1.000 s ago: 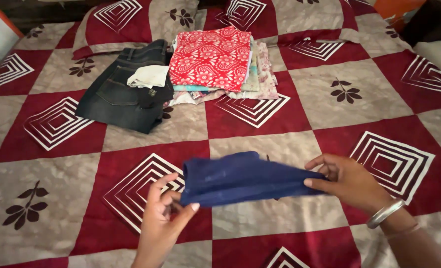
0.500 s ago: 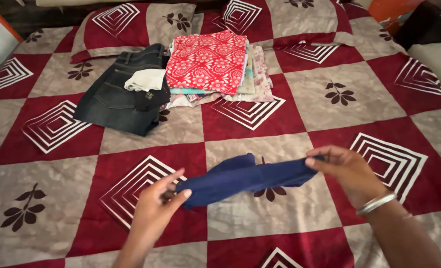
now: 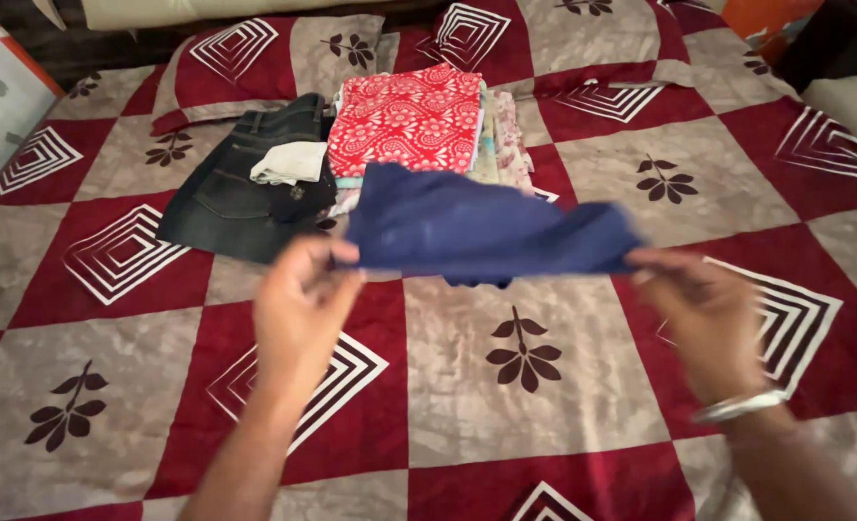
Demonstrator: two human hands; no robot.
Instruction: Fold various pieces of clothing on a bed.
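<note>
Pinching blue cloth (image 3: 486, 230) between both hands' fingers (image 3: 337, 259).

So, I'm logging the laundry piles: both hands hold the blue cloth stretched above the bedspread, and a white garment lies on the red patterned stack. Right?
Not quite. The head view shows the white garment lying on the dark jeans, beside the red patterned stack. The left hand and right hand do hold the blue cloth stretched above the bedspread.

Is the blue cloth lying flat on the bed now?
No, the blue cloth is held up above the bedspread, stretched between the left hand and the right hand.
</note>
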